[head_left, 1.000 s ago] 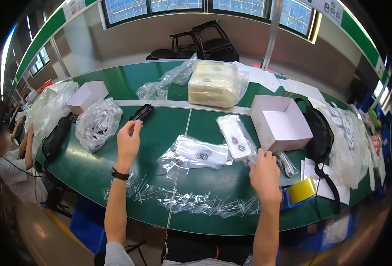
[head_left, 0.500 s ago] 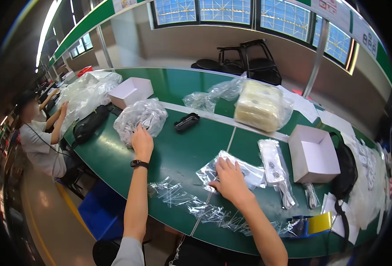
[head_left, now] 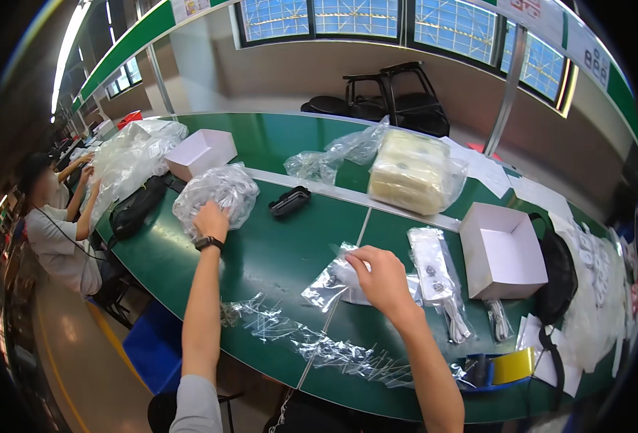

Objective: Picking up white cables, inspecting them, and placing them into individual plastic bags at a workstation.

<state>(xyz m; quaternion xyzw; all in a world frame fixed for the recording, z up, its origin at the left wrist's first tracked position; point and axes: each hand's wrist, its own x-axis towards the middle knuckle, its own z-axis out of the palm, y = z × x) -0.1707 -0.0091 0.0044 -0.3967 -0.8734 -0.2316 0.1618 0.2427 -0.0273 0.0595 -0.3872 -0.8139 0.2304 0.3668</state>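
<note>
My left hand (head_left: 212,221) reaches into a crumpled clear plastic bag (head_left: 234,189) on the left part of the bench. Its fingertips are hidden by the plastic and whatever lies inside. Near the middle, my right hand (head_left: 385,283) pinches the top edge of a flat, shiny clear plastic bag (head_left: 324,286) between thumb and fingers. The lower part of this bag rests on the green bench top (head_left: 261,252). Right of that hand lies a bagged white flat item (head_left: 433,270) with a coiled white cable (head_left: 457,321) at its near end.
Clear plastic strips (head_left: 319,343) litter the front edge. A tape dispenser (head_left: 512,366) sits at the near right, below an open white box (head_left: 506,252). Farther back are a black case (head_left: 290,201), a wrapped yellowish stack (head_left: 411,173) and another white box (head_left: 202,153). A co-worker (head_left: 55,231) sits at left.
My right hand has gone from lying flat over the shiny bag to pinching its top edge, lifting it slightly. My left hand has pushed a little deeper into the crumpled bag.
</note>
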